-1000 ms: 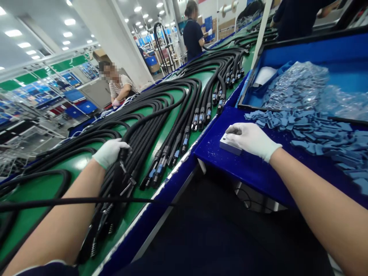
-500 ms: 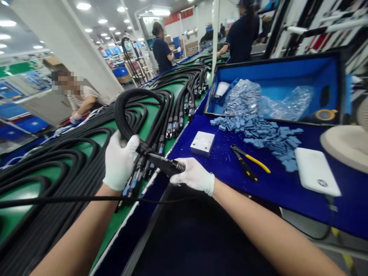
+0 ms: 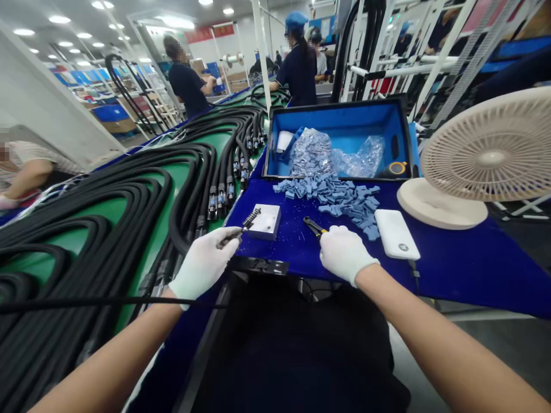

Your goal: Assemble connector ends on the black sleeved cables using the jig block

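Observation:
My left hand (image 3: 205, 264), in a white glove, is closed round the end of a black corrugated cable (image 3: 181, 229). The cable's connector tip (image 3: 251, 218) points onto a small white block (image 3: 266, 221) on the blue work surface (image 3: 451, 258). My right hand (image 3: 344, 252), also gloved, rests closed over the handles of the yellow-and-black pliers (image 3: 313, 226), whose black jaws stick out to its left. A heap of small blue-grey parts (image 3: 340, 196) lies just beyond both hands.
Many black cables (image 3: 129, 195) lie in loops on the green conveyor (image 3: 107, 209) at left. A blue bin (image 3: 340, 123) holds plastic bags. A white fan (image 3: 482, 155) and a white flat box (image 3: 396, 234) stand at right. Other people work further along the line.
My left hand has carried the cable end over to the white block. My right hand let go of the connector and moved right onto the pliers. The camera has turned right.

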Tool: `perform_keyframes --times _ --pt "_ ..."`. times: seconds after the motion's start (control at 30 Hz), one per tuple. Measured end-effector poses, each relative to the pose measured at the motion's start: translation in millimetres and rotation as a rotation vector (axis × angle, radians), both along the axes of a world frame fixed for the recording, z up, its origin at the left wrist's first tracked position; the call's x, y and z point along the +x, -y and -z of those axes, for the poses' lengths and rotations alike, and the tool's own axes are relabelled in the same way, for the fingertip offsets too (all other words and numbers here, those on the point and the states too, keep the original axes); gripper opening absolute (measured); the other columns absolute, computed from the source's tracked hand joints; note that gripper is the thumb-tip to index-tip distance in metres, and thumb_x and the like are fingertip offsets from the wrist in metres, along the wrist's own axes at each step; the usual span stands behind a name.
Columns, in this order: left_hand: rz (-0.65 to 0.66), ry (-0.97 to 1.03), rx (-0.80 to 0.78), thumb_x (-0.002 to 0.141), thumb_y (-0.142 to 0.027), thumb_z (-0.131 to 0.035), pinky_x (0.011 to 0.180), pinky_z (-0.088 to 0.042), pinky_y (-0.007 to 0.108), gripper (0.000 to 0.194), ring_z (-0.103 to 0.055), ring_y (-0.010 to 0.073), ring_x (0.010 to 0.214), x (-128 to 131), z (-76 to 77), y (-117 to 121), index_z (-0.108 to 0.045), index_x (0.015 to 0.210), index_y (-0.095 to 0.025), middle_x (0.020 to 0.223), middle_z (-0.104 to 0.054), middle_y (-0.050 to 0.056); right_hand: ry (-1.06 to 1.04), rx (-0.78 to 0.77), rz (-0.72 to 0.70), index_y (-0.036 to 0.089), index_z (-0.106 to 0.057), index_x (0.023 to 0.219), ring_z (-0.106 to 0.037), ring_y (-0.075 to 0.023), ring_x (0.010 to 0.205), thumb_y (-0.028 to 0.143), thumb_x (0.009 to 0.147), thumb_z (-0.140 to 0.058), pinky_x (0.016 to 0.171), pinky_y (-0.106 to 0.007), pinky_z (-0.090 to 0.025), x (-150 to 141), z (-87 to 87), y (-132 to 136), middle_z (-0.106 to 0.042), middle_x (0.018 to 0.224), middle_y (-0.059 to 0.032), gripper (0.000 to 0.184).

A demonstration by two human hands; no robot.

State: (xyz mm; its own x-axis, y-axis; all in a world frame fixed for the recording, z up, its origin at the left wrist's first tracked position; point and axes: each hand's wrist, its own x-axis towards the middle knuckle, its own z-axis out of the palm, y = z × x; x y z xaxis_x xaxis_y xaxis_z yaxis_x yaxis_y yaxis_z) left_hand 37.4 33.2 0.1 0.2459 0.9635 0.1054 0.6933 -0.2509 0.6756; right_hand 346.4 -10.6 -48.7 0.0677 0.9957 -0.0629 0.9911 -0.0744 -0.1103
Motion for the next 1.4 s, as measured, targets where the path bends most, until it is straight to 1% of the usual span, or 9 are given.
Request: perform_keyframes --times 0.1,0.2,0.37,0.43,0.6,0.9,1.07,1.23,1.4 --pt "0.024 0.148 -0.149 0.085 -0.040 -0.070 0.080 -0.058 0.036 0.039 -0.074 0.0274 0.092 9.0 -8.2 -10.7 -0.073 0.121 -0.023 0.101 -0.079 0.006 -0.154 0.064 0.012 0.016 -0.068 0.091 -0.066 -0.0300 0.087 0.025 0.079 -0.063 0.073 -0.036 -0.048 0.7 12.9 -0.7 -0.068 0.095 -0.0191 0.016" --pt "0.014 0.211 -0.184 0.085 -0.041 -0.071 0.074 -0.057 0.032 0.040 -0.074 0.0246 0.083 16.5 -17.9 -14.2 -0.074 0.119 -0.021 0.089 -0.079 0.005 -0.412 0.137 -0.074 0.018 -0.064 0.086 -0.064 -0.0217 0.073 0.018 0.083 -0.055 0.068 -0.032 -0.047 -14.8 3.2 -0.1 -0.069 0.083 -0.0095 0.009" --pt "0.015 0.167 -0.068 0.085 -0.041 -0.072 0.084 -0.057 0.031 0.039 -0.073 0.0255 0.093 26.7 -31.2 -8.2 -0.078 0.116 -0.020 0.100 -0.080 0.005 -0.749 0.267 -0.601 0.018 -0.067 0.107 -0.064 -0.0235 0.110 0.002 0.079 -0.054 0.099 -0.035 -0.050 -50.6 -23.9 2.2 -0.069 0.118 -0.0104 0.034" --pt "0.022 0.148 0.014 0.085 -0.039 -0.073 0.089 -0.055 0.030 0.034 -0.072 0.0259 0.101 29.3 -30.7 -5.9 -0.080 0.112 -0.020 0.107 -0.079 0.004 -0.831 0.291 -0.713 0.020 -0.066 0.115 -0.062 -0.0238 0.118 0.002 0.082 -0.053 0.106 -0.038 -0.047 -59.3 -27.7 1.1 -0.067 0.124 -0.0097 0.039" --pt "0.067 0.129 0.210 0.090 -0.036 -0.068 0.087 -0.054 0.029 0.028 -0.071 0.0223 0.098 32.8 -19.2 -3.9 -0.080 0.108 -0.019 0.105 -0.077 0.005 -0.849 0.338 -0.671 0.020 -0.063 0.124 -0.059 -0.0283 0.120 0.004 0.081 -0.056 0.108 -0.047 -0.047 -65.6 -22.9 -0.3 -0.064 0.127 -0.0125 0.046" --pt "0.092 0.108 0.346 0.092 -0.033 -0.065 0.084 -0.053 0.028 0.026 -0.069 0.0195 0.092 36.9 -10.7 -1.8 -0.079 0.110 -0.020 0.102 -0.075 0.004 -0.806 0.298 -0.569 0.017 -0.058 0.128 -0.057 -0.0270 0.119 0.010 0.084 -0.058 0.105 -0.044 -0.050 -67.7 -11.8 9.3 -0.054 0.137 -0.0164 0.044" --pt "0.116 0.101 0.342 0.092 -0.029 -0.065 0.086 -0.053 0.029 0.024 -0.070 0.0195 0.094 37.7 -11.1 -1.5 -0.079 0.109 -0.020 0.103 -0.074 0.004 -0.820 0.315 -0.605 0.017 -0.056 0.134 -0.053 -0.0282 0.128 0.015 0.088 -0.060 0.111 -0.045 -0.046 -65.0 -17.5 10.2 -0.053 0.140 -0.0168 0.046" --pt "0.138 0.089 0.357 0.092 -0.031 -0.066 0.086 -0.053 0.029 0.024 -0.070 0.0195 0.094 37.3 -8.8 1.9 -0.079 0.108 -0.019 0.105 -0.074 0.004 -0.775 0.280 -0.573 0.017 -0.060 0.123 -0.057 -0.0276 0.116 0.013 0.085 -0.063 0.100 -0.041 -0.051 -62.3 -17.1 11.5 -0.056 0.130 -0.0157 0.039" --pt "0.166 0.036 0.122 0.091 -0.040 -0.065 0.092 -0.052 0.032 0.034 -0.070 0.0238 0.103 33.0 -19.2 -10.9 -0.077 0.117 -0.022 0.113 -0.076 0.005 -0.695 0.252 -0.476 0.016 -0.061 0.110 -0.060 -0.0245 0.096 0.018 0.086 -0.063 0.084 -0.035 -0.051 -60.1 -2.8 9.9 -0.061 0.110 -0.0129 0.024"
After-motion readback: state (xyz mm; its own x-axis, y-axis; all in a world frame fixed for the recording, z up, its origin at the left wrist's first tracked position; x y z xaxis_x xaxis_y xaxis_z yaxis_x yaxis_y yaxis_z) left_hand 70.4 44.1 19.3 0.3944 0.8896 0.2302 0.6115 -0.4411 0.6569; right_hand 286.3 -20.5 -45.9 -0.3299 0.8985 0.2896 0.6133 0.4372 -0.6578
